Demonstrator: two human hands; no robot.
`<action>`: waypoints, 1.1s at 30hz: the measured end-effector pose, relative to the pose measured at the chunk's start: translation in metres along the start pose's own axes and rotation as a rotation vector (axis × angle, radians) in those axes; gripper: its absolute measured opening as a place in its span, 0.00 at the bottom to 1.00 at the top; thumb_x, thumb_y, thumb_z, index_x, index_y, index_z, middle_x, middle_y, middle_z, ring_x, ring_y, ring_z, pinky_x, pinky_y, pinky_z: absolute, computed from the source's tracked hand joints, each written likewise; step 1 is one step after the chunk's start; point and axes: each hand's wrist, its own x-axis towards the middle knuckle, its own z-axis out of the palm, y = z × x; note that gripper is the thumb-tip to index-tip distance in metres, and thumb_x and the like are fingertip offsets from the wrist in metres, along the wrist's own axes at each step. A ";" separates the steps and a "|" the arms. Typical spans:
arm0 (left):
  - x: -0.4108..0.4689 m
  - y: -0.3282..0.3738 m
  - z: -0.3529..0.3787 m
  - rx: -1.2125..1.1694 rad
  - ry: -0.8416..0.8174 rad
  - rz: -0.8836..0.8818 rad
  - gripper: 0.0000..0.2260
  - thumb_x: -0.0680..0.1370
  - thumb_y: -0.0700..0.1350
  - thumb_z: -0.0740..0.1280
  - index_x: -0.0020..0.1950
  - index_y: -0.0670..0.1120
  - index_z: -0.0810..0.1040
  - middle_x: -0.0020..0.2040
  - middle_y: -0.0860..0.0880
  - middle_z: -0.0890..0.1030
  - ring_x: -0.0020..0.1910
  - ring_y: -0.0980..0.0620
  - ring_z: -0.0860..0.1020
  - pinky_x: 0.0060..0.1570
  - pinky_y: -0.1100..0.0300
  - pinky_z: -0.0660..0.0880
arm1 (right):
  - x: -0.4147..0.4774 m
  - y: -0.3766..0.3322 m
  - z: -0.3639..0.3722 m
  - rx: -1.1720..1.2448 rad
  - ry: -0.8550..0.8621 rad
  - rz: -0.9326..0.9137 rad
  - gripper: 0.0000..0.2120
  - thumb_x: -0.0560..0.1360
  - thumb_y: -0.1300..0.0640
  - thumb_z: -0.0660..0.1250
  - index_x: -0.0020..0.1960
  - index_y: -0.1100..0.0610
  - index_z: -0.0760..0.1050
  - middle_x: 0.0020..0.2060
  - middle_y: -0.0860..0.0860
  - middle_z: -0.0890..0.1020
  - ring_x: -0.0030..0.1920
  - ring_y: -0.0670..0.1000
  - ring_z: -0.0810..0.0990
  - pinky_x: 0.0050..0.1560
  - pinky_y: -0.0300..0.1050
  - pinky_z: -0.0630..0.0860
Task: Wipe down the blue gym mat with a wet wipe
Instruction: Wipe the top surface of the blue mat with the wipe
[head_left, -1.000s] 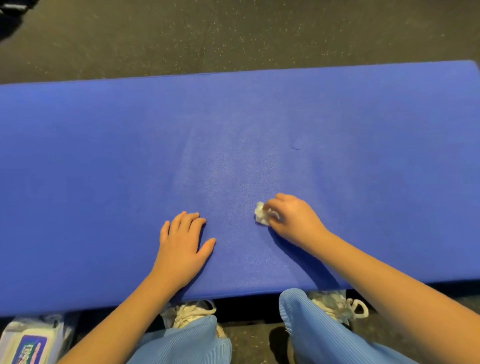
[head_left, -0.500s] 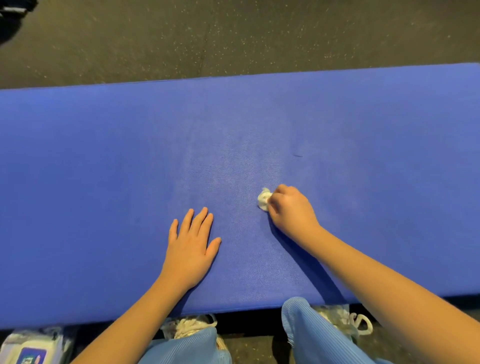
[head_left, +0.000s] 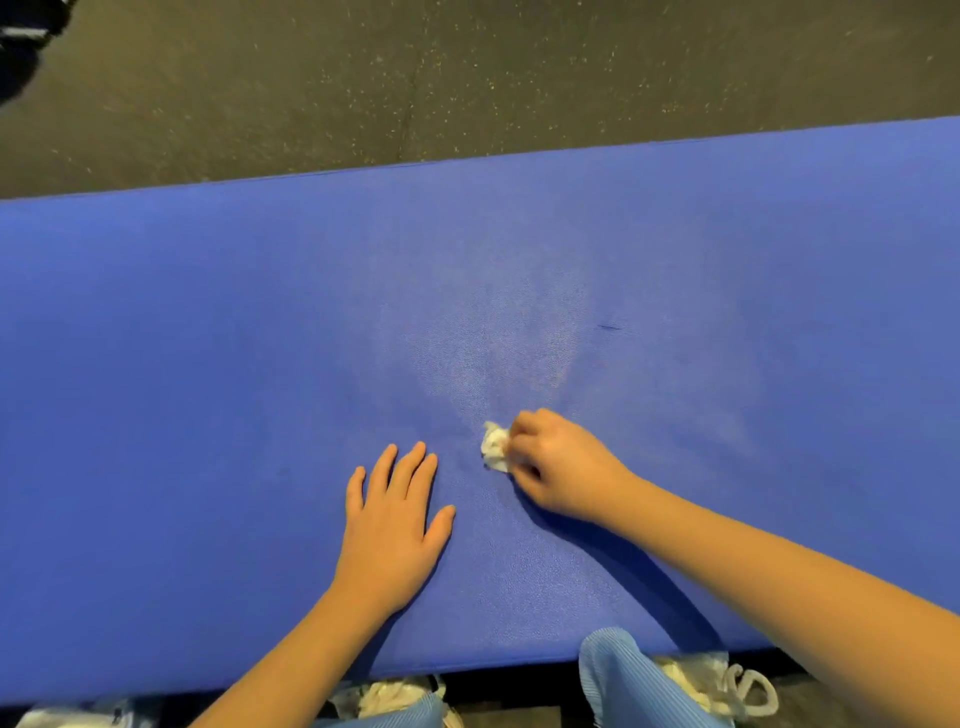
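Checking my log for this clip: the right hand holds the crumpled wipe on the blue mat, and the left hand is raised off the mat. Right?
Not quite. In the head view the left hand lies flat on the blue mat, fingers straight, not raised. The rest stands: the right hand holds the crumpled wipe on the mat.

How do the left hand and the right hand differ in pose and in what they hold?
The left hand lies flat, fingers straight and spread; the right hand has its fingers curled. The left hand holds nothing; the right hand pinches a crumpled white wipe. The left hand sits nearer the front edge of the mat; the right hand is slightly farther in. Both rest on the blue mat, close together.
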 end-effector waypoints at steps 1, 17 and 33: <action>0.003 0.000 0.000 -0.019 0.019 -0.004 0.30 0.77 0.61 0.48 0.72 0.46 0.70 0.73 0.49 0.68 0.75 0.46 0.59 0.72 0.42 0.53 | -0.001 0.003 -0.004 0.000 -0.049 -0.026 0.07 0.72 0.60 0.65 0.37 0.61 0.76 0.43 0.55 0.77 0.39 0.56 0.74 0.31 0.48 0.72; 0.018 0.003 0.007 0.017 0.079 -0.015 0.25 0.78 0.56 0.54 0.68 0.44 0.73 0.69 0.47 0.73 0.71 0.44 0.65 0.72 0.45 0.57 | 0.078 0.051 -0.031 -0.238 0.035 0.192 0.11 0.76 0.55 0.66 0.42 0.64 0.75 0.46 0.58 0.74 0.42 0.59 0.73 0.33 0.45 0.62; 0.096 -0.017 -0.004 0.172 0.008 -0.008 0.28 0.78 0.58 0.51 0.73 0.44 0.69 0.74 0.43 0.66 0.73 0.40 0.61 0.69 0.38 0.60 | 0.075 0.053 -0.023 -0.045 0.163 0.014 0.07 0.69 0.63 0.71 0.34 0.59 0.75 0.34 0.55 0.76 0.32 0.58 0.74 0.24 0.46 0.68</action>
